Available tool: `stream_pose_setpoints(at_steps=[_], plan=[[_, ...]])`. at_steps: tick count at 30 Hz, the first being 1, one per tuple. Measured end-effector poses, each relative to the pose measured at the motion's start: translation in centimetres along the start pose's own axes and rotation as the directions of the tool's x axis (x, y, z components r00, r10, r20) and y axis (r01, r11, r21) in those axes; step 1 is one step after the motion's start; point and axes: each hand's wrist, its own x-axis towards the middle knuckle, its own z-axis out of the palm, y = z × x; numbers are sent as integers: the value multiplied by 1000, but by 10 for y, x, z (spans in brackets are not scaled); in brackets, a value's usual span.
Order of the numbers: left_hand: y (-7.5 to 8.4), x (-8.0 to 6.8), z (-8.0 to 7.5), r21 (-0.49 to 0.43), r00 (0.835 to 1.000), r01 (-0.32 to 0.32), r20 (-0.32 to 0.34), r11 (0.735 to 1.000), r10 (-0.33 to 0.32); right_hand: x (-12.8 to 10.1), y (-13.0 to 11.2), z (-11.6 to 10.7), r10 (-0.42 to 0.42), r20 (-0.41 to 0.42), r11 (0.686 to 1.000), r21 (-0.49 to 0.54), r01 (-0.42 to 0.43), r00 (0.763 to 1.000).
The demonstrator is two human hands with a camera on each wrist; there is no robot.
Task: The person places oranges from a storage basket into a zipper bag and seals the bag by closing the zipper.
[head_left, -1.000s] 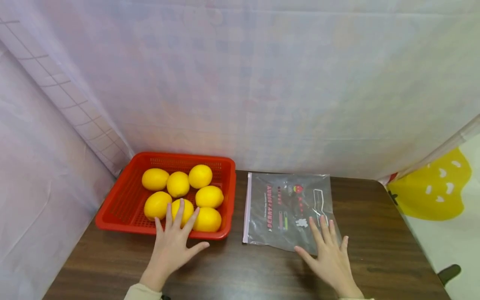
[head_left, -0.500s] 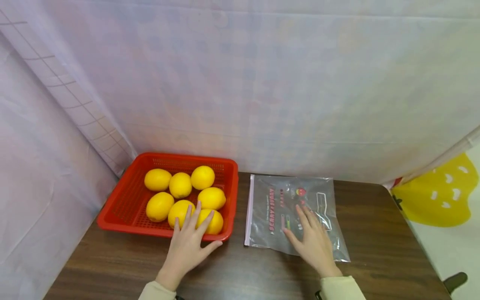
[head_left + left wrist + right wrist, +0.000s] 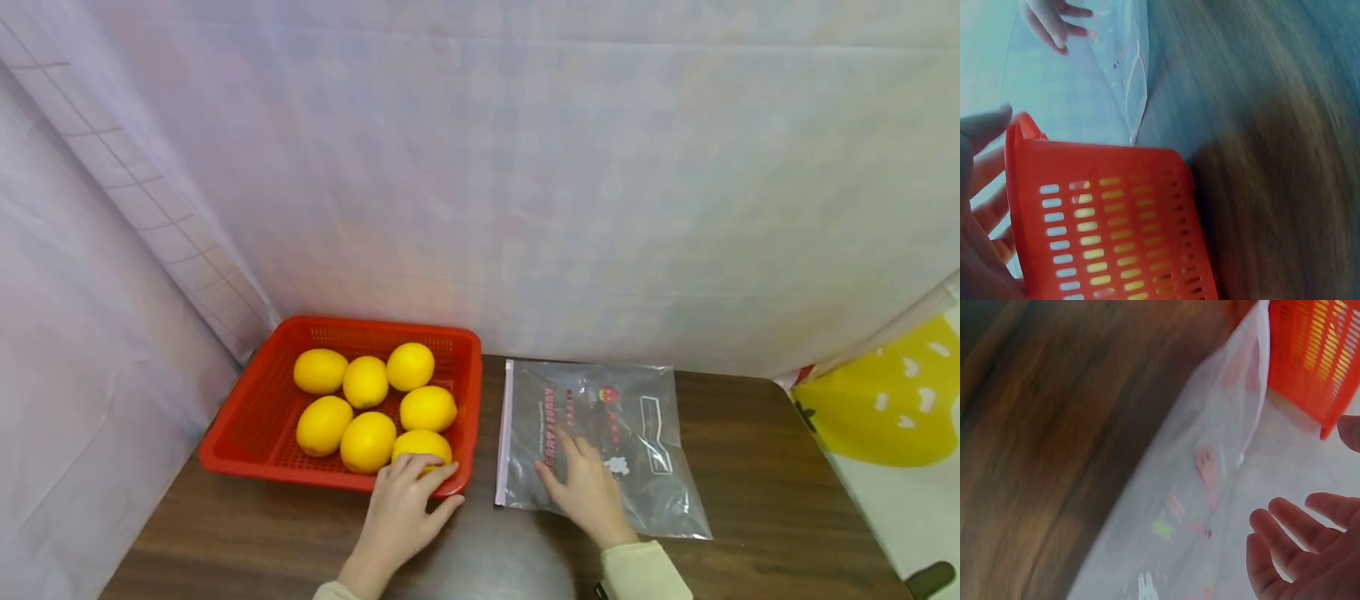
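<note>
A red plastic basket (image 3: 474,392) holds several yellow lemons (image 3: 367,442). My left hand (image 3: 405,512) is at the basket's front right corner, its bent fingers over the rim near the front right lemon (image 3: 420,444) and its thumb outside. In the left wrist view the fingers (image 3: 990,209) show behind the basket's rim; I cannot tell whether they touch the lemon. A clear zip bag (image 3: 630,442) with a pink slider edge and printed lettering lies flat right of the basket. Over its lower left part hovers my right hand (image 3: 588,492), fingers slightly bent and nothing held.
The brown wooden table (image 3: 750,500) carries both things. A pale curtain (image 3: 510,167) hangs right behind it, and another stands at the left. Beyond the table's right edge is a yellow patterned shape (image 3: 885,408).
My left hand has moved right along the basket's front to its corner, with the fingers bending. My right hand has moved left across the bag. The lemons and basket keep their arrangement.
</note>
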Motion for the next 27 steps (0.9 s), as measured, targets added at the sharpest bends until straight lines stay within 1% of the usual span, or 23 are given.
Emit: stream_pose_setpoints(at_steps=[2,5,8,13,16,22,27], plan=[[1,0,1,-21,999,-12,-37,1000,11,3,-4,7,5,6,1000,10,-5,1000],[1,0,3,-19,998,-24,-60,1000,23,7,-11,15,21,25,999,24,-22,999],[2,-1,3,-22,998,-22,-55,999,21,11,-17,23,19,27,1000,18,-19,999],[2,-2,4,-31,998,-24,-54,999,22,15,-25,35,-40,-24,999,12,40,999],[1,-3,4,-25,998,-28,-57,999,26,17,-29,42,-51,-38,999,14,52,998],[-1,-4,6,-42,999,-21,-37,999,20,17,-35,55,-31,12,999,-13,31,999],[-3,-6,8,-57,999,-30,-41,998,28,12,-36,63,-53,27,998,-27,53,998]])
